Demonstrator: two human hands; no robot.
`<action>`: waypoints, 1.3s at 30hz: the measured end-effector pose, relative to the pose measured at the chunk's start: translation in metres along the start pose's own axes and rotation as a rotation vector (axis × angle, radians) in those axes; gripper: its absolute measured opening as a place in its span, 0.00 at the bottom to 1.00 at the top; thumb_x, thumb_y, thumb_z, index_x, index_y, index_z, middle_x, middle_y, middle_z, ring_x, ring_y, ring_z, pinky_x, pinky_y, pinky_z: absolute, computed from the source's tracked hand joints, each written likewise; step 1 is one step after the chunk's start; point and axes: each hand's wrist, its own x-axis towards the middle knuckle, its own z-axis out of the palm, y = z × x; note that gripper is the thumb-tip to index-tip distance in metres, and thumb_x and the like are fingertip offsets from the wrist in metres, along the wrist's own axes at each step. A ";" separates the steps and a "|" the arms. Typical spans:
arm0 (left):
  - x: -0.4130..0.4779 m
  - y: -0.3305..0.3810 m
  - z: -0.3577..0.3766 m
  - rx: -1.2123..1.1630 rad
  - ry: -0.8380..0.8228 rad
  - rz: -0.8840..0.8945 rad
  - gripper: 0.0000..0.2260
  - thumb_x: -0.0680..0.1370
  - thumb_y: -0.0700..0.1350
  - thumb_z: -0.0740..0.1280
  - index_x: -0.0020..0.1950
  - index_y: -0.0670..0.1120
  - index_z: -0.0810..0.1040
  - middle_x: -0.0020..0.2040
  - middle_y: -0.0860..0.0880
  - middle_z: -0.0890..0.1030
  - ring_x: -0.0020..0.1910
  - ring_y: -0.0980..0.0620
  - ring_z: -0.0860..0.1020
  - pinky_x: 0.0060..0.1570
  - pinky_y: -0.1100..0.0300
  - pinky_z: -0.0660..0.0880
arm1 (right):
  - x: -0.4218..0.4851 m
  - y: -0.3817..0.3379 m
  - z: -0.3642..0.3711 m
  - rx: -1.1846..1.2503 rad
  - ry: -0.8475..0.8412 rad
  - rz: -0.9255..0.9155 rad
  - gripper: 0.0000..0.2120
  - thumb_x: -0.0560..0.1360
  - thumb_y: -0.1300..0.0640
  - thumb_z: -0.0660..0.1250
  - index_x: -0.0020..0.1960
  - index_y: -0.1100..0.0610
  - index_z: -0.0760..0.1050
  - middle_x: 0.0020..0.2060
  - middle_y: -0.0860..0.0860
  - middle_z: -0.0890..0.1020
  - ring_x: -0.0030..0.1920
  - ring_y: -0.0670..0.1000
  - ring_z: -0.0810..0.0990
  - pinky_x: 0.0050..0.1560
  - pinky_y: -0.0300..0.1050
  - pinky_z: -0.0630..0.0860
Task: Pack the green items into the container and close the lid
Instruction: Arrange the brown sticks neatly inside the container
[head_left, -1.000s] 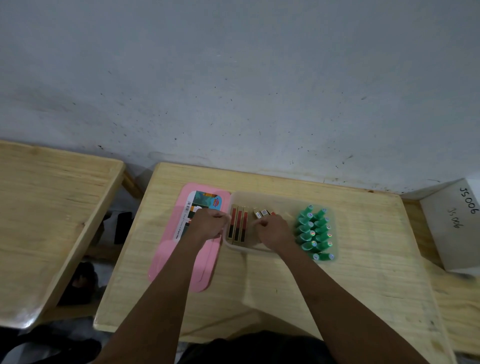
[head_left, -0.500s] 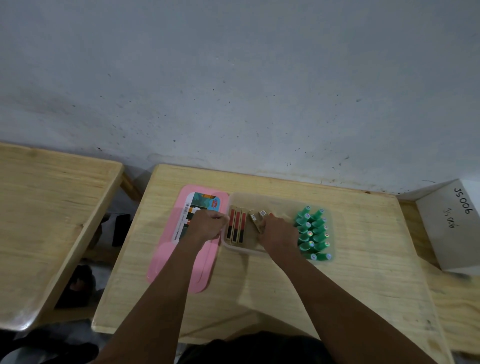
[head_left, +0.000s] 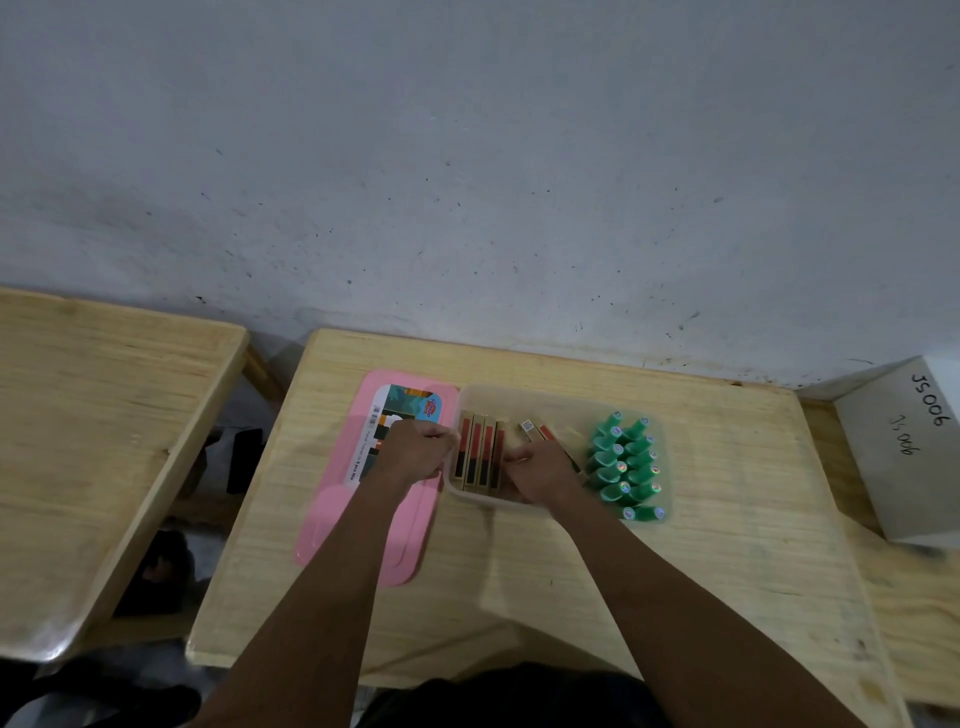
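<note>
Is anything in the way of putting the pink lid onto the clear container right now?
Yes. The right hand is inside the clear container, among the gold-and-red boxes, and the left hand rests over the pink lid lying flat beside it.

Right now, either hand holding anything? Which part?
Left hand rests closed at the container left wall; grip unclear. Right hand is among the red-and-gold boxes; hold not visible.

"JS006" on grey box (head_left: 898, 447)
</note>
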 end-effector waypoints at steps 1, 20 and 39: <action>0.000 -0.001 0.000 0.001 -0.001 0.001 0.05 0.77 0.41 0.68 0.50 0.41 0.80 0.41 0.47 0.78 0.38 0.51 0.76 0.51 0.49 0.80 | 0.000 -0.001 0.001 -0.052 -0.008 -0.010 0.12 0.76 0.57 0.64 0.46 0.62 0.84 0.43 0.61 0.85 0.46 0.60 0.83 0.52 0.57 0.78; 0.001 -0.001 0.000 -0.001 -0.008 0.006 0.05 0.77 0.41 0.68 0.49 0.40 0.81 0.41 0.46 0.78 0.37 0.51 0.75 0.48 0.52 0.80 | -0.009 0.005 -0.018 -0.495 0.223 0.068 0.12 0.74 0.49 0.67 0.55 0.53 0.79 0.48 0.51 0.84 0.49 0.53 0.83 0.42 0.44 0.72; 0.004 -0.005 0.000 0.001 -0.003 0.014 0.06 0.77 0.42 0.68 0.50 0.41 0.81 0.41 0.47 0.79 0.40 0.50 0.76 0.50 0.51 0.80 | -0.004 0.006 -0.010 0.196 0.000 0.044 0.13 0.77 0.58 0.67 0.49 0.68 0.82 0.36 0.56 0.79 0.36 0.51 0.74 0.40 0.44 0.71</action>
